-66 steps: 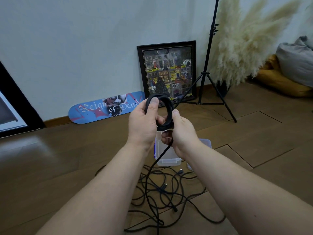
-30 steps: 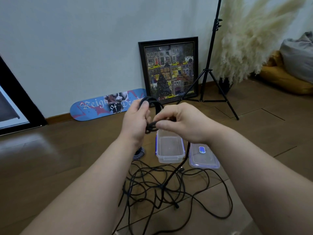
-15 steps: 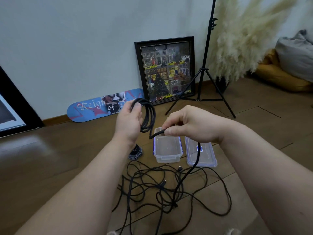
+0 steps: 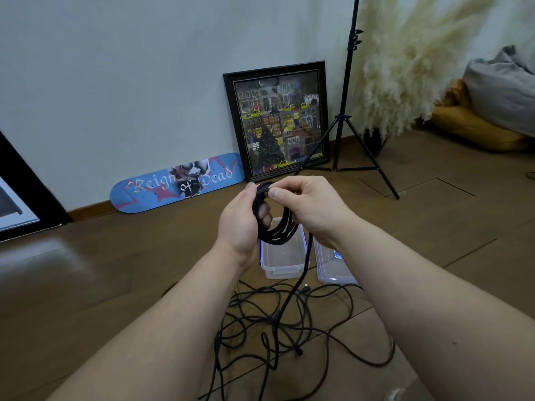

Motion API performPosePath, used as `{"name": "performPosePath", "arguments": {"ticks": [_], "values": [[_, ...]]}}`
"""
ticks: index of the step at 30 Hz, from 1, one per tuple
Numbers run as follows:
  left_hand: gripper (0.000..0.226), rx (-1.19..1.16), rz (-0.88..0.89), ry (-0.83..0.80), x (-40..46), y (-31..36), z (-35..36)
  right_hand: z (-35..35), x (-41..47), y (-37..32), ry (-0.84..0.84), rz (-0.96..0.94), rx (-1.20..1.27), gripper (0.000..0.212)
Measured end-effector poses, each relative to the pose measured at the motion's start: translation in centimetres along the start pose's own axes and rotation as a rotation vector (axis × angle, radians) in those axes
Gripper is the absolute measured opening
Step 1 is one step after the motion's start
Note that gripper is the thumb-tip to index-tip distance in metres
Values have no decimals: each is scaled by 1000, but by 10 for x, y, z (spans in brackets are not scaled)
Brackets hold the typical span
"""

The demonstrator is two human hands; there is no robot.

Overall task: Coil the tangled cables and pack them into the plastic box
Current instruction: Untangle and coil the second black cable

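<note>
My left hand [image 4: 241,224] grips a small coil of black cable [image 4: 278,230], held up above the floor. My right hand [image 4: 311,206] pinches the same cable at the top of the coil, its fingers curled over the strand. From the coil a loose length hangs down to a tangle of black cables [image 4: 278,322] on the wooden floor. Behind the hands stands an open clear plastic box [image 4: 282,260] with a blue rim seal. Its lid [image 4: 330,267] lies flat to the right, partly hidden by my right forearm.
A blue skateboard deck [image 4: 176,182] and a framed picture [image 4: 279,120] lean on the wall. A black tripod stand [image 4: 344,117], pampas grass [image 4: 411,62] and cushions [image 4: 492,111] fill the back right. A dark frame [image 4: 20,195] stands at the left.
My right hand has come up from beside the coil to its top, laying another turn of cable onto it. The left hand holds the coil lower, over the box.
</note>
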State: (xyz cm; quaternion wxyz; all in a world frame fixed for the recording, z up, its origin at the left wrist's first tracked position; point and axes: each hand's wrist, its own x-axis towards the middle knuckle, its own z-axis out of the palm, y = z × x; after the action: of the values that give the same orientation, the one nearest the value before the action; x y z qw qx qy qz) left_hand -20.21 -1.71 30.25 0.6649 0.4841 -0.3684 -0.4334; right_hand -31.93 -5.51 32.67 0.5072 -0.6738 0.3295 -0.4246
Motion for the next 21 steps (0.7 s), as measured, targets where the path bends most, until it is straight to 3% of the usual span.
{"name": "performPosePath", "arguments": {"ticks": [8, 14, 17, 21], "values": [[27, 11, 38, 23, 2, 4, 1, -1, 5, 2, 162, -68, -51, 6], [34, -100, 35, 204, 5, 14, -12, -26, -3, 4, -92, 31, -215, 12], [32, -141, 42, 224, 8, 20, -16, -22, -6, 5, -76, 20, -255, 3], [32, -139, 54, 186, 5, 20, -10, -19, -3, 6, -31, 82, -222, 7]]}}
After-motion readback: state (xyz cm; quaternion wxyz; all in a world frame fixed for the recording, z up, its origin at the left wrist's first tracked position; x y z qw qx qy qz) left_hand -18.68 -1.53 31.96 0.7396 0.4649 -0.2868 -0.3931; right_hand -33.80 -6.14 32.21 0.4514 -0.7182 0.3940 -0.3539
